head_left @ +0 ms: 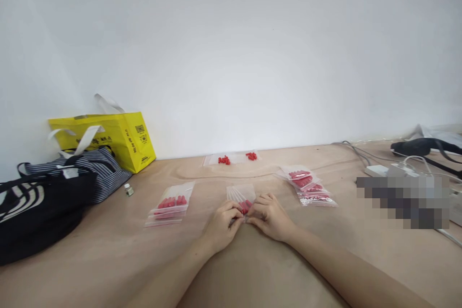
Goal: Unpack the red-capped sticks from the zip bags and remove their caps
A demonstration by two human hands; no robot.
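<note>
Both hands meet at a small clear zip bag [240,193] on the table, with several red, capsule-shaped pieces [246,205] inside. My left hand [224,225] pinches the bag's near edge between thumb and fingers. My right hand [271,215] pinches the same edge a little to the right. The fingers cover part of the bag and its pieces. To the left lies another clear zip bag [174,202] holding several red pieces. On the right, several filled zip bags [306,185] overlap in a pile.
Loose red pieces [224,160] lie on clear plastic [236,158] near the wall. A small bottle [128,189], a yellow bag [140,139], a striped bag [108,173] and a black bag [54,211] stand left. White adapters [377,171] with cables sit right, beside a blurred patch.
</note>
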